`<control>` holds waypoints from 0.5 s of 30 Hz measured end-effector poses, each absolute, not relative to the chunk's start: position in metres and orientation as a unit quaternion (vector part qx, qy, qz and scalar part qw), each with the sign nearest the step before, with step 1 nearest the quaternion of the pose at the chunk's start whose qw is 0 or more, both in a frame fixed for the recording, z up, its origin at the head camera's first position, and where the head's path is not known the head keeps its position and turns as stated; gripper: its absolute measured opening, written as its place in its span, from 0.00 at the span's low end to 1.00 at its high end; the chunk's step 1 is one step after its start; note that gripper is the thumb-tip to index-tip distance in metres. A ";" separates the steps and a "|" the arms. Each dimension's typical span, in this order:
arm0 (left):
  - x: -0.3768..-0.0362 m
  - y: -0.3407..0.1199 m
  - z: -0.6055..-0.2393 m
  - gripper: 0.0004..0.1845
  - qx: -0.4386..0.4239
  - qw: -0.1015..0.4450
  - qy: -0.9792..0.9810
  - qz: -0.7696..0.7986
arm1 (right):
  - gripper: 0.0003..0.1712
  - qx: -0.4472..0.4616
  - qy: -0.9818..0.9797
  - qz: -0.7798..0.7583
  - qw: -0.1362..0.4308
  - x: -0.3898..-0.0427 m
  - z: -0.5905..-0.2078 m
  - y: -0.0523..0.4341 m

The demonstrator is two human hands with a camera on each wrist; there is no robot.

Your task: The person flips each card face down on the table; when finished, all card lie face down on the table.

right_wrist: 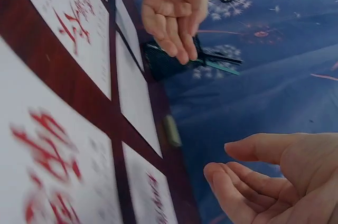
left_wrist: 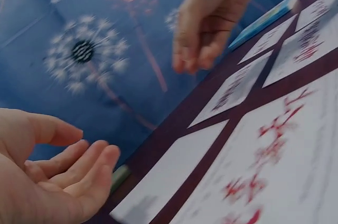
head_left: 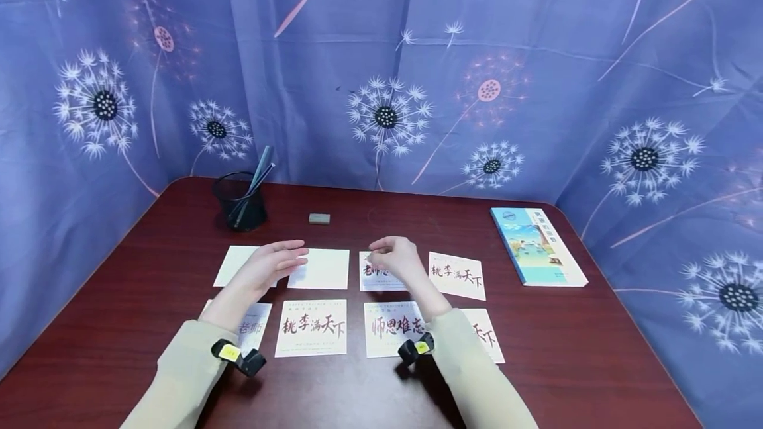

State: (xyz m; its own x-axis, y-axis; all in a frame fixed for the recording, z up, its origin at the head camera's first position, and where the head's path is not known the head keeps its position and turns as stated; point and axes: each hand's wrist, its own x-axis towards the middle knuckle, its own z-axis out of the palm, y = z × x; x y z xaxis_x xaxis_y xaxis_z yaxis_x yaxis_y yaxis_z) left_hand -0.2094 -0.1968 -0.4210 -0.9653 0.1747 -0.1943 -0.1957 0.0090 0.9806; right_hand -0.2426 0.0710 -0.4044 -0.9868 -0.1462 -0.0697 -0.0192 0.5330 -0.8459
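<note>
Hands hover over two rows of cards on the dark red table [head_left: 566, 349]. Left hand [head_left: 271, 263] is above the gap between the two blank cards of the far row, the left blank card [head_left: 234, 263] and the right blank card [head_left: 322, 269]; fingers straight, pointing right, grip open and holding nothing. Right hand [head_left: 393, 258] hangs over the third far card [head_left: 372, 278], fingers loosely curled downward; head view does not show whether they touch it.

Wrist views settle the grips: left wrist view shows the left hand's palm [left_wrist: 50, 182] up and relaxed, empty, with the right hand [left_wrist: 208, 18] opposite, fingers drooping, clear of the cards (blurred). Right wrist view shows the right hand [right_wrist: 274, 182] palm open, fingers gently bent, nothing in it, and the left hand [right_wrist: 171, 7] hanging fingers-down in front of the pen cup [right_wrist: 169, 63].

Only the head view gives the full layout: the near row with red calligraphy cards, one reading in big red characters [head_left: 311, 328] and another [head_left: 393, 328] by the right sleeve; black mesh pen cup [head_left: 241, 200] far left, small eraser [head_left: 319, 218] beside it, a book [head_left: 536, 245] at far right. Eraser also appears in the right wrist view [right_wrist: 171, 130].
</note>
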 end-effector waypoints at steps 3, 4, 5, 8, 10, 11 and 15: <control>-0.211 -0.176 -0.420 0.27 -0.026 0.118 0.693 0.710 | 0.17 -0.041 0.874 -0.483 0.037 -0.243 -0.399 0.087; -0.213 -0.168 -0.420 0.27 -0.032 0.114 0.690 0.714 | 0.17 -0.037 0.874 -0.484 0.028 -0.243 -0.398 0.092; -0.214 -0.161 -0.420 0.27 -0.036 0.111 0.687 0.717 | 0.17 -0.033 0.875 -0.483 0.021 -0.244 -0.398 0.097; -0.219 -0.139 -0.420 0.27 -0.050 0.107 0.676 0.728 | 0.16 -0.023 0.878 -0.478 0.011 -0.244 -0.398 0.110; -0.220 -0.128 -0.420 0.28 -0.054 0.109 0.668 0.734 | 0.17 -0.017 0.880 -0.474 0.014 -0.244 -0.400 0.118; -0.221 -0.123 -0.420 0.28 -0.054 0.110 0.663 0.738 | 0.17 -0.015 0.881 -0.472 0.016 -0.244 -0.400 0.122; -0.220 -0.108 -0.420 0.30 -0.063 0.117 0.650 0.748 | 0.18 -0.007 0.884 -0.466 0.028 -0.243 -0.403 0.132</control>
